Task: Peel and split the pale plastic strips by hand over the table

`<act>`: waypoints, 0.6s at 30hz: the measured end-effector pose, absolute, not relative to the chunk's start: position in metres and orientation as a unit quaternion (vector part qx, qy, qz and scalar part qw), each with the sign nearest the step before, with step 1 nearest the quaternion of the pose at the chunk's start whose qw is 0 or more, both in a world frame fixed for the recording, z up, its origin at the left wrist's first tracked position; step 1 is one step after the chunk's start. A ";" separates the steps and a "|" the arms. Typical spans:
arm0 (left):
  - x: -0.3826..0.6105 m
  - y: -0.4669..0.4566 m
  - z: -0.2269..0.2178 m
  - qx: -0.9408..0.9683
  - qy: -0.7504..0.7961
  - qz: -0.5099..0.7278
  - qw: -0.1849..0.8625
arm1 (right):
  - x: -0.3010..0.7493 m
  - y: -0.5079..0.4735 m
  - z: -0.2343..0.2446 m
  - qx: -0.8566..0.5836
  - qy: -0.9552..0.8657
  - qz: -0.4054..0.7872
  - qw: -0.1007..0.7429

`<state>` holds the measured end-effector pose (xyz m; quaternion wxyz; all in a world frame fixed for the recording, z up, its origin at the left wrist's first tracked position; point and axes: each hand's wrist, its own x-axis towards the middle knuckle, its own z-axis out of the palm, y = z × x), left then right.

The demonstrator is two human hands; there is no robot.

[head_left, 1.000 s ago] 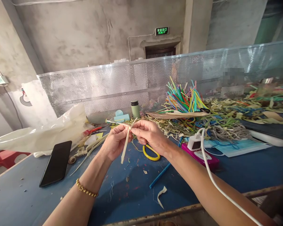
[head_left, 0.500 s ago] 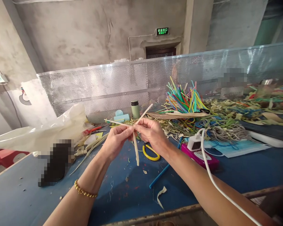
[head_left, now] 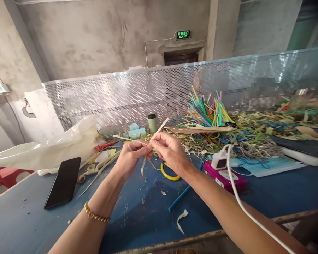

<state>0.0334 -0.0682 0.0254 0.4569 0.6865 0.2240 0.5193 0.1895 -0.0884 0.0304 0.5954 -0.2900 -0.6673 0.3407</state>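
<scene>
Your left hand (head_left: 131, 157) and right hand (head_left: 171, 151) pinch pale strips (head_left: 160, 127) above the blue counter (head_left: 137, 229).
Both grasp the strips mid-scene; loose ends poke out to the left, far right and near. Near your right hand lies a yellow loop (head_left: 170, 176); a black phone (head_left: 63, 183) lies at left, a magenta power block (head_left: 237, 182) at right, and a bunch of coloured sticks (head_left: 208, 112) at far right.
</scene>
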 end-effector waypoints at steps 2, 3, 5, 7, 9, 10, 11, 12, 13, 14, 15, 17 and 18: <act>0.034 -0.070 0.026 0.687 0.218 0.514 0.466 | 0.188 -0.090 0.030 -0.291 -0.668 0.335 0.597; 0.035 -0.070 0.027 0.686 0.217 0.512 0.470 | 0.188 -0.090 0.030 -0.291 -0.664 0.338 0.600; 0.035 -0.072 0.028 0.679 0.216 0.513 0.479 | 0.186 -0.089 0.029 -0.290 -0.651 0.349 0.608; 0.036 -0.073 0.028 0.672 0.214 0.515 0.488 | 0.185 -0.089 0.027 -0.286 -0.638 0.362 0.617; 0.036 -0.073 0.028 0.665 0.212 0.518 0.494 | 0.184 -0.088 0.026 -0.282 -0.627 0.377 0.621; 0.037 -0.073 0.028 0.663 0.210 0.521 0.495 | 0.184 -0.087 0.026 -0.281 -0.621 0.384 0.622; 0.037 -0.073 0.027 0.661 0.208 0.522 0.497 | 0.183 -0.087 0.025 -0.281 -0.616 0.391 0.624; 0.037 -0.072 0.027 0.661 0.206 0.523 0.498 | 0.183 -0.087 0.026 -0.282 -0.610 0.397 0.625; 0.037 -0.072 0.027 0.661 0.204 0.523 0.498 | 0.183 -0.087 0.026 -0.283 -0.605 0.401 0.627; 0.037 -0.071 0.027 0.661 0.202 0.523 0.499 | 0.182 -0.087 0.026 -0.285 -0.601 0.404 0.629; 0.037 -0.070 0.027 0.661 0.201 0.523 0.498 | 0.182 -0.087 0.026 -0.287 -0.599 0.404 0.629; 0.037 -0.069 0.026 0.659 0.202 0.523 0.501 | 0.183 -0.086 0.026 -0.290 -0.605 0.402 0.623; 0.037 -0.068 0.026 0.656 0.203 0.521 0.507 | 0.183 -0.085 0.026 -0.291 -0.610 0.399 0.619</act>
